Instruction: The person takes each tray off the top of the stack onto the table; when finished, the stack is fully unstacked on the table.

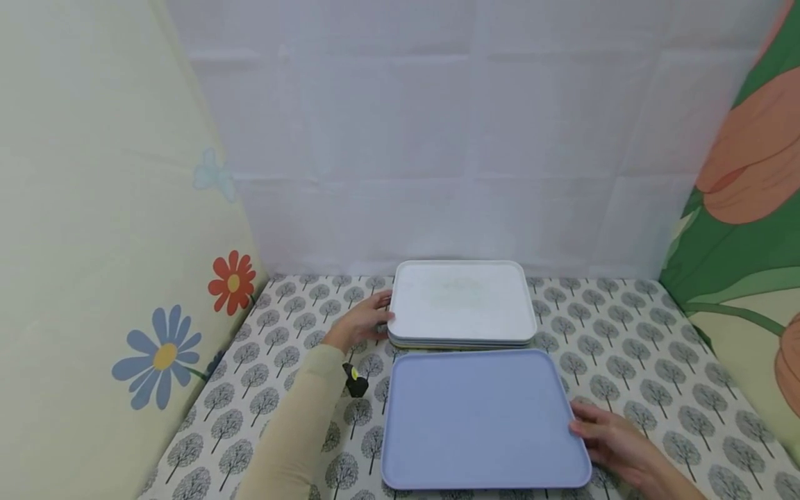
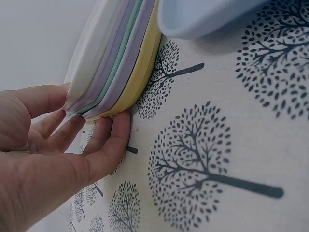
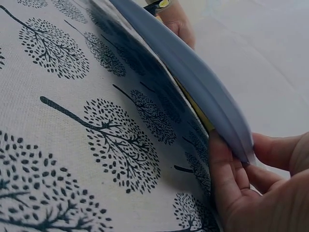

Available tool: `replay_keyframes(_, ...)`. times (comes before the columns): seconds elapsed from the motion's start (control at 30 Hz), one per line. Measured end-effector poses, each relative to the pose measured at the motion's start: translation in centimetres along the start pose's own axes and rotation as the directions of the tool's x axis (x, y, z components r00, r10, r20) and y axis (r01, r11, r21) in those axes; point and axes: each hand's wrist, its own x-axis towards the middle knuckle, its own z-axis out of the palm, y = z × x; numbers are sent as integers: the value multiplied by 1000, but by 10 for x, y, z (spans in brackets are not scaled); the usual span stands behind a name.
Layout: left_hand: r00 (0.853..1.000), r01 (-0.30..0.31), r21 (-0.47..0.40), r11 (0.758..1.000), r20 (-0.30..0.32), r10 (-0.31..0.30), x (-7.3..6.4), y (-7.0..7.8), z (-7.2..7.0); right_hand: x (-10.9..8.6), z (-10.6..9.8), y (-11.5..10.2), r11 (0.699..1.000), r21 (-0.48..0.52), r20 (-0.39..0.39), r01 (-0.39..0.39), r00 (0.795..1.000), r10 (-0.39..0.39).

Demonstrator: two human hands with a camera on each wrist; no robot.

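A stack of trays (image 1: pixel 462 298) sits at the back of the table, a white one on top and lavender, green and yellow edges (image 2: pixel 130 72) below. My left hand (image 1: pixel 364 321) grips the stack's left side, its digits spread from the white rim down to the yellow tray. Nearer to me lies a periwinkle-blue tray (image 1: pixel 481 420), its upper side bare. My right hand (image 1: pixel 615 441) pinches this tray's right edge, thumb on the upper side and fingers at the underside. Under the raised rim in the right wrist view, the cloth is in shadow.
A cloth printed with grey trees (image 1: pixel 650 361) covers the table. White fabric (image 1: pixel 437 139) hangs right behind the stack. Flowered panels stand on the left (image 1: pixel 94 208) and right. A small black device (image 1: pixel 355 382) is at my left wrist.
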Motion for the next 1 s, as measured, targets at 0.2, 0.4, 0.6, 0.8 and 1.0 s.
replay_keyframes(0.2,1000,-5,17,1000,0,5,-1,0,2,3,4,-2,1000,-7,-26,-22,999,22)
replay_keyframes(0.4,1000,2,21,1000,-8,-1,-1,1,1,5,6,1,1000,-9,-2,-7,1000,7)
replay_keyframes(0.6,1000,4,14,1000,-9,-4,0,0,0,7,11,2,998,-61,-15,28,999,-29)
replay_keyframes(0.8,1000,-2,-1,1000,1,2,0,-1,0,10,16,-2,987,-159,-54,35,998,-44)
replay_keyframes(1.0,1000,-1,-4,1000,1,1,0,0,0,11,18,-6,970,-244,-94,-6,995,-17)
